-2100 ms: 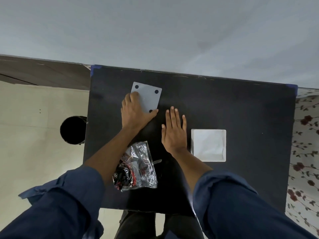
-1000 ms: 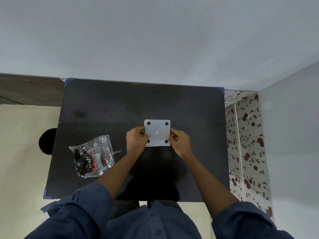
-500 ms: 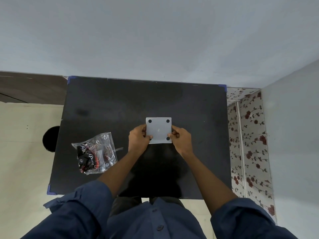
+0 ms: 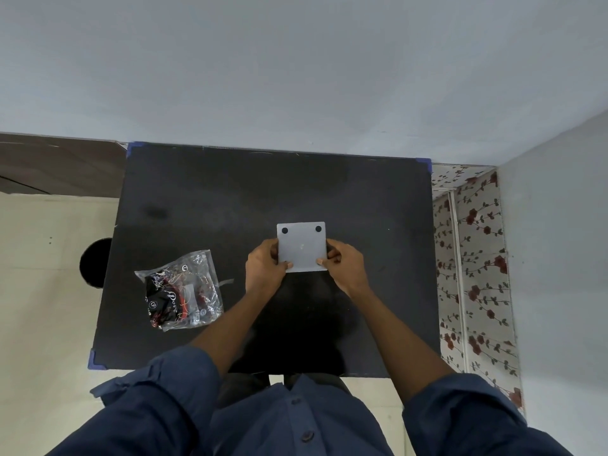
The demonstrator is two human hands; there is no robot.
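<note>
A grey square plate (image 4: 302, 246) with black dots at its corners is held over the middle of the black table (image 4: 230, 199). My left hand (image 4: 266, 268) pinches its lower left corner with the thumb on top. My right hand (image 4: 343, 266) pinches its lower right corner the same way. The two far dots show; my thumbs cover the two near corners.
A clear plastic bag (image 4: 181, 289) of black and red small parts lies on the table's left side. A wall runs along the table's far edge. Floral wallpaper (image 4: 473, 258) borders the right. A round dark object (image 4: 93, 261) sits on the floor at the left.
My left hand slid the plate from the table's far left to the centre, where both hands took its near corners. The view shifted; a white square box on the right has left view.
</note>
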